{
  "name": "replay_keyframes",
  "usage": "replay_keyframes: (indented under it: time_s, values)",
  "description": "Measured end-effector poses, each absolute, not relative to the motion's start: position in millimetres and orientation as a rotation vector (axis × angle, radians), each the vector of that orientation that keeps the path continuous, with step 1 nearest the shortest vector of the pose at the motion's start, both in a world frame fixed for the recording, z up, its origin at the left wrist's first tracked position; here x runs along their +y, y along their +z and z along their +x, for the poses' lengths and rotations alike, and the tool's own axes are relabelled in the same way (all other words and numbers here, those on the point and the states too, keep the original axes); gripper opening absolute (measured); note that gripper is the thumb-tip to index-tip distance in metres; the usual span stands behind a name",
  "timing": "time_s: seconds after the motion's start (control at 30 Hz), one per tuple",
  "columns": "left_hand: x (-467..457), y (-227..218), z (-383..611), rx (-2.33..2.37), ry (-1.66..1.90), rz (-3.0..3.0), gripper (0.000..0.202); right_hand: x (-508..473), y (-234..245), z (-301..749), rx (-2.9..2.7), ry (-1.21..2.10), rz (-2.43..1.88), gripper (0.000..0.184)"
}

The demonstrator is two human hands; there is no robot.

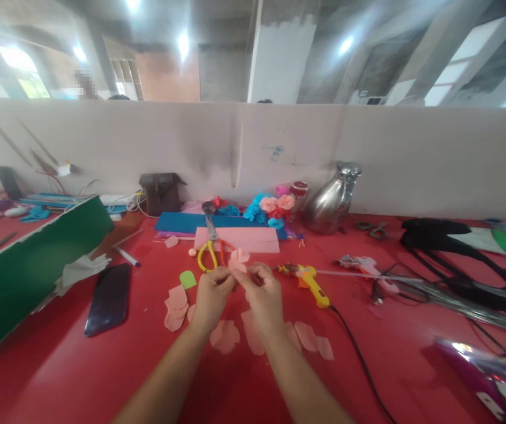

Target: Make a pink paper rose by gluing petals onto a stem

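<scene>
Both hands meet above the middle of the red table [394, 353]. My left hand [211, 294] and my right hand [264, 294] pinch a small pink paper flower [237, 260] between their fingertips. Several loose pink paper petals [225, 335] lie on the table under and beside my wrists. Yellow-handled scissors [211, 247] rest just beyond my hands on a folded pink paper sheet [253, 238]. A yellow glue gun [308, 280] lies right of my right hand, its black cord trailing toward me.
A dark phone [109, 297] lies at left beside a green board [27, 265]. Finished paper flowers [270, 209], a steel jug [332, 200], blue paper [182, 221] and a brown bag [161, 191] stand along the white back wall. A second glue gun [363, 265] and black cables [456, 253] lie at right.
</scene>
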State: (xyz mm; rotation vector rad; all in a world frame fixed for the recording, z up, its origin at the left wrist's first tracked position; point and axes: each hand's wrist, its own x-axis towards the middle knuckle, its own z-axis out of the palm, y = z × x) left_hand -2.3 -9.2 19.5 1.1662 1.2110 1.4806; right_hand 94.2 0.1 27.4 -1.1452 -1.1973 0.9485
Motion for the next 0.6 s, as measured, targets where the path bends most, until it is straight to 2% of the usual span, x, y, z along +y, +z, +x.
replay_keyframes:
  time_s: [0.6]
  values:
    - [-9, 18, -2, 1.180, 1.489, 1.296, 0.017, 7, 16, 97, -1.159, 0.941, -1.173, 0.028]
